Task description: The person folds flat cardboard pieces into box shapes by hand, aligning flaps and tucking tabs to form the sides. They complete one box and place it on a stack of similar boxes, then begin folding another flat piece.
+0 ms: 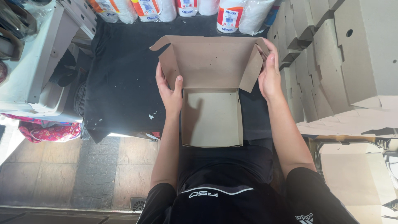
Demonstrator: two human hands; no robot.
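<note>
I have the brown cardboard box [212, 118] in front of me on the black cloth [120, 83] covering the table, its open tray close to the near edge by my body, lid standing up toward the far edge. My left hand [170, 92] closes on the lid's left side flap [170, 66], thumb inside, fingers behind, so the flap stays folded inward. My right hand [269, 72] pinches the right side flap [252, 72] near the lid's top corner, thumb in front and fingers behind, for the same reason; how tightly it presses I can't quite tell from this angle. Both hands work symmetrically so the lid stays square over the tray. Stack of folded boxes [331, 58] stands at the right edge, within reach. Wrapped paper rolls [226, 16] line the far edge. White appliance [37, 62] sits off the left edge
</note>
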